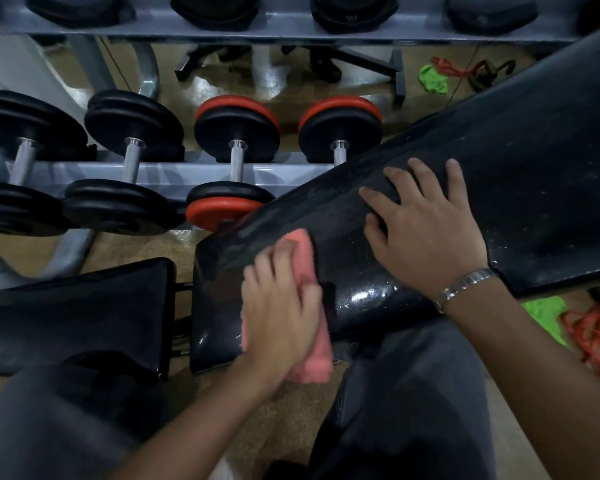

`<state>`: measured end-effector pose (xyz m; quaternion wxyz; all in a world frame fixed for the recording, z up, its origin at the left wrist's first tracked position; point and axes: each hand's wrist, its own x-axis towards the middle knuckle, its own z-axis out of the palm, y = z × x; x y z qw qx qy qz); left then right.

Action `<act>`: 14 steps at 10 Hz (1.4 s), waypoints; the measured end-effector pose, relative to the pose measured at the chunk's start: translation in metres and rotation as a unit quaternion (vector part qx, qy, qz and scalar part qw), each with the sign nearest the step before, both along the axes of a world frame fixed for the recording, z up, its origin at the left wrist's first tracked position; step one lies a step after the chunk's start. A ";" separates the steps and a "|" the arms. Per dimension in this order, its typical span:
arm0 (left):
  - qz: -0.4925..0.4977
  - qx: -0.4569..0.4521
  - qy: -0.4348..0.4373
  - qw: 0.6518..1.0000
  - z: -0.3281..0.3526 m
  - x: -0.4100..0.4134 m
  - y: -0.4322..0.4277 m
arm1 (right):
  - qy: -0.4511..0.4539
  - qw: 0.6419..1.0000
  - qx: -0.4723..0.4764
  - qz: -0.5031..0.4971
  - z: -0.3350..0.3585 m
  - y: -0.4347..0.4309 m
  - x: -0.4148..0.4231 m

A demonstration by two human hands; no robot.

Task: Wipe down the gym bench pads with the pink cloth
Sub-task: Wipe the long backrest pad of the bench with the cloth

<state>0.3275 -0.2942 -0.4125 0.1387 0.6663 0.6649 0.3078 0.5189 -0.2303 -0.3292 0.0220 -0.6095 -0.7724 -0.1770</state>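
Observation:
A long black back pad (520, 174) slants from the upper right down to the middle, wet with droplets near its lower end. A shorter black seat pad (84, 313) lies to the left, a narrow gap between the two. My left hand (281, 313) presses the folded pink cloth (312, 362) flat on the lower end of the back pad; the hand is blurred. My right hand (426, 230) rests flat on the back pad above it, fingers spread, holding nothing. A metal watch sits on that wrist.
A grey dumbbell rack (194, 171) stands just behind the bench with black dumbbells (132, 161) and a red-and-black dumbbell (234, 161). A green cloth (544, 317) and orange bands (593, 337) lie on the floor at right. My knees fill the bottom of the view.

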 end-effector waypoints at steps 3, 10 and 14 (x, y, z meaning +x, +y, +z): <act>-0.106 0.017 0.030 0.994 -0.013 -0.030 0.015 | -0.002 1.000 0.001 0.003 -0.001 0.000 0.000; -0.303 0.152 0.112 0.934 -0.022 -0.018 -0.012 | 0.022 1.000 0.000 0.005 -0.001 -0.001 -0.001; -0.345 0.185 0.099 0.915 -0.020 -0.007 -0.005 | 0.063 0.998 -0.001 0.014 0.000 -0.002 0.000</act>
